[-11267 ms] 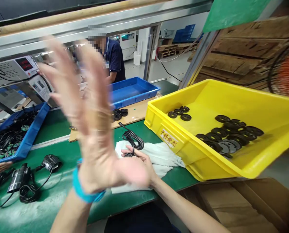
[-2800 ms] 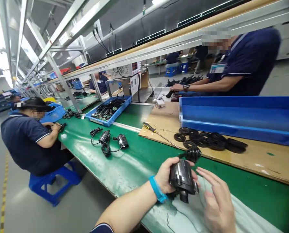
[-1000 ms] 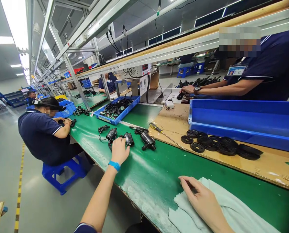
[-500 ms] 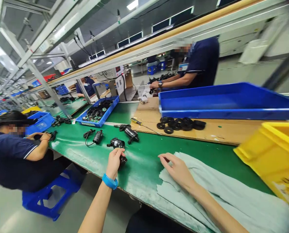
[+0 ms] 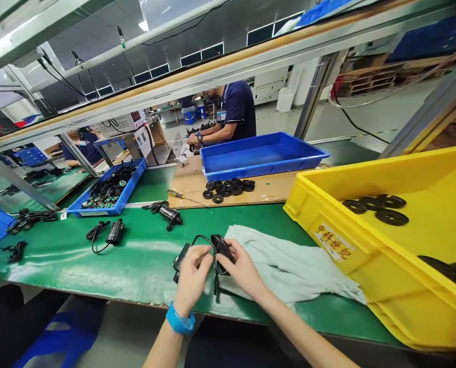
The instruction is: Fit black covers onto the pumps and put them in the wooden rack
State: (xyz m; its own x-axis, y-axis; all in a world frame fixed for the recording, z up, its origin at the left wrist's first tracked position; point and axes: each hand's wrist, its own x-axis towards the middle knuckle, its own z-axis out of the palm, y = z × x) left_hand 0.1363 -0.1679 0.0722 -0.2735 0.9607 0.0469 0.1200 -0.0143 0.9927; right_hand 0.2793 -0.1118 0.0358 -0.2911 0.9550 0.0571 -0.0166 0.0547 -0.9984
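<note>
My left hand (image 5: 191, 276), with a blue wristband, grips a small black pump unit (image 5: 181, 257) at the near edge of the green belt (image 5: 97, 258). My right hand (image 5: 243, 268) holds the unit's coiled black cable (image 5: 220, 246) right beside it. Both hands meet just left of a pale cloth (image 5: 289, 263) spread on the belt. A yellow bin (image 5: 365, 240) with black round discs (image 5: 377, 207) stands to the right.
Two more black units with cables (image 5: 113, 232) (image 5: 170, 214) lie on the belt. Behind are a cardboard sheet with black rings (image 5: 228, 187) and a screwdriver (image 5: 176, 194), an empty blue tray (image 5: 258, 153), and a blue tray of parts (image 5: 107, 189). A co-worker (image 5: 231, 110) works across the line.
My left hand has pulled one black unit from farther left on the belt to the near edge. My right hand left the cloth and took the cable. The view swung right.
</note>
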